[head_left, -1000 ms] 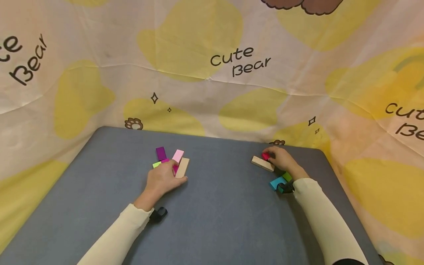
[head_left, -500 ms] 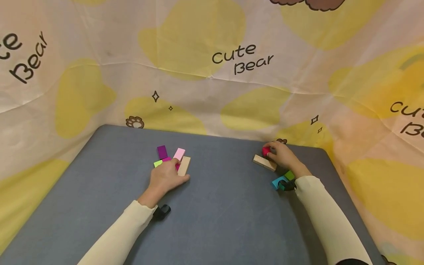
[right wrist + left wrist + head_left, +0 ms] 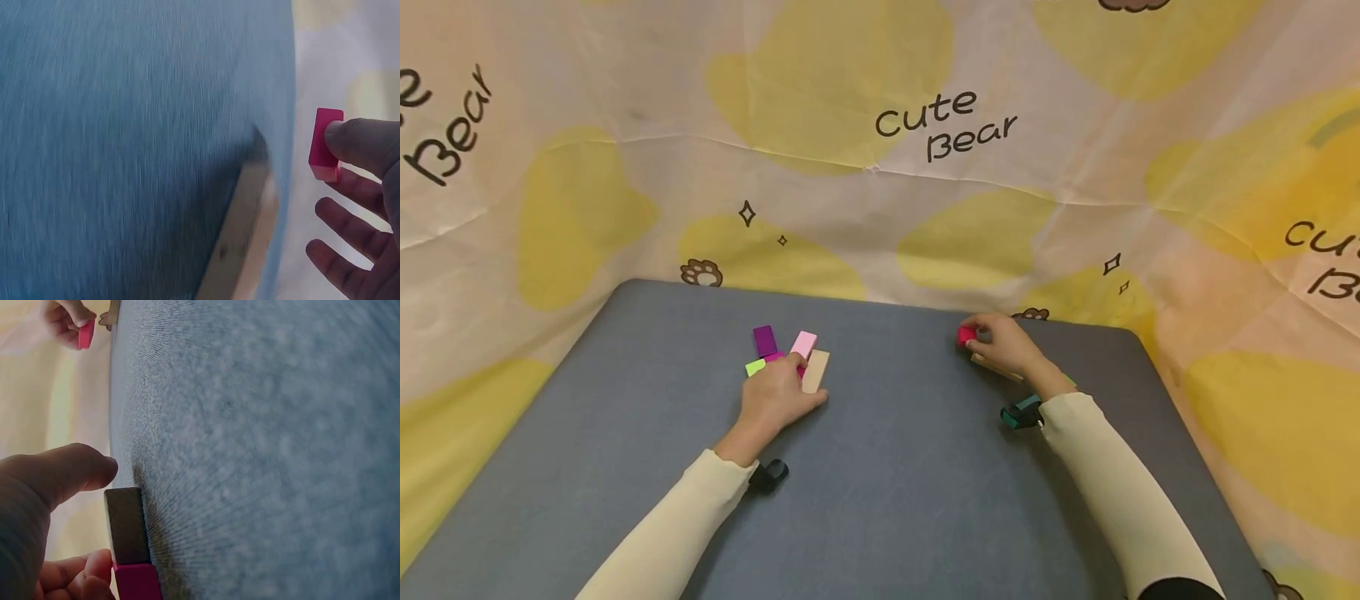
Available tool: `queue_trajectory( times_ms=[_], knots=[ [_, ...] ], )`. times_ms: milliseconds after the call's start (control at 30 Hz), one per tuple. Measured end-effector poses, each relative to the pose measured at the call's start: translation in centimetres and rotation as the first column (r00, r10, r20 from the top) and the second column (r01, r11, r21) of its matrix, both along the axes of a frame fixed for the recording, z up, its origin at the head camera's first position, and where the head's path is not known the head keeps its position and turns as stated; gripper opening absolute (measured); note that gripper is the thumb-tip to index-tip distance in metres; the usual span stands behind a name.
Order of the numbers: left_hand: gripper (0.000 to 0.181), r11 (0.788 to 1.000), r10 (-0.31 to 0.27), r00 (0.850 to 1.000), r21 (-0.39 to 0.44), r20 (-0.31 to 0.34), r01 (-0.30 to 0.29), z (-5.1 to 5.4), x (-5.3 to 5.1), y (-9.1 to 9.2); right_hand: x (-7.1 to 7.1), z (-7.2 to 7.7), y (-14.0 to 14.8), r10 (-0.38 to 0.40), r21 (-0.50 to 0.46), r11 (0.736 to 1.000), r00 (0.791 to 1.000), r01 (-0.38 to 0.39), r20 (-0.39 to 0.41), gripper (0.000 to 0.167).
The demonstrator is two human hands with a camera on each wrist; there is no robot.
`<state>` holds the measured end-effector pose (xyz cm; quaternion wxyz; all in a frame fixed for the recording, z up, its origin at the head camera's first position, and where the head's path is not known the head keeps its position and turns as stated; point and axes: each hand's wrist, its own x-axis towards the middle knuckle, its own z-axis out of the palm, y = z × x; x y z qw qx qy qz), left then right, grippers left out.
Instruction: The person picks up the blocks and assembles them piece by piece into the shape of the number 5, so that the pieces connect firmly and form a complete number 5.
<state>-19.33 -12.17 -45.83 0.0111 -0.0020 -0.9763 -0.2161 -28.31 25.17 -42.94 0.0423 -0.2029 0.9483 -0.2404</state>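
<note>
My right hand (image 3: pixel 1011 346) pinches a red block (image 3: pixel 966 336) between thumb and fingers, raised off the table in the right wrist view. Below it lies a plain wooden block (image 3: pixel 996 368), partly covered by that hand. My left hand (image 3: pixel 775 400) rests at a cluster of blocks, its thumb (image 3: pixel 81 469) held apart from them. The fingers touch or nearly touch a magenta block (image 3: pixel 137 581), beside a plain wooden block (image 3: pixel 127 525). Around them lie a pink block (image 3: pixel 803 343), a purple block (image 3: pixel 764 341) and a lime block (image 3: pixel 755 367) half hidden by the hand.
Under the right wrist a blue-green block (image 3: pixel 1026 405) is mostly hidden by a black wrist mount (image 3: pixel 1017 417). The grey table (image 3: pixel 887 467) ends at a printed cloth (image 3: pixel 820 183) hanging behind and along both sides.
My right hand has lifted the red block and carried it leftward past the wooden block's left end. The left hand stays at its cluster, nearly unmoved.
</note>
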Motion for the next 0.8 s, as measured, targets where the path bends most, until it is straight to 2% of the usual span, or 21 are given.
queue_trajectory(
  times_ms=[100,367,533,800],
  knots=[
    [0.045,1.000,0.000,1.000,0.005,-0.020,0.000,0.1,-0.1,0.0,0.0,-0.2,-1.3,0.001,0.003,1.000,1.000,-0.001,-0.002,0.033],
    [0.044,1.000,-0.001,1.000,0.004,-0.031,0.001,0.2,-0.4,0.0,-0.4,-1.5,-4.3,0.069,-0.002,0.998,0.996,-0.069,-0.050,0.032],
    [0.040,1.000,0.010,0.999,0.007,-0.045,-0.010,0.2,-0.6,0.1,-0.5,-2.1,-5.9,0.050,0.007,0.999,0.996,-0.050,-0.074,0.032],
    [0.040,0.999,0.029,1.000,0.031,-0.011,-0.029,0.0,-0.5,0.7,-0.4,-3.0,-6.7,-0.004,0.006,1.000,0.999,0.004,-0.053,0.032]
  ],
)
